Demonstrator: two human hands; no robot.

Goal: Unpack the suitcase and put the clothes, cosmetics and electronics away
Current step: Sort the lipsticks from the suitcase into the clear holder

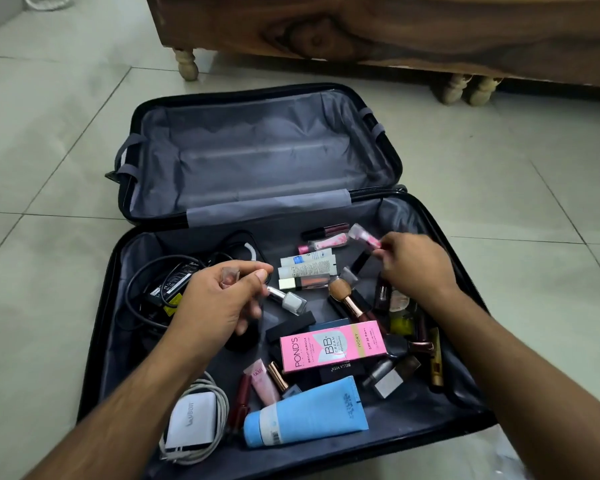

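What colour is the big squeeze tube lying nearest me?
Light blue plastic squeeze tube, white label; head view.

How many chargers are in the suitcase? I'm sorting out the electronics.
2. A white charger with coiled white cable sits at the near left corner; a black adapter with black cables lies at the left, behind the left hand. Others may be hidden.

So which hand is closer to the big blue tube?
The left hand. It hovers up and left of the big blue plastic tube, holding a small clear bottle. The right hand is farther off, near the suitcase's far right side.
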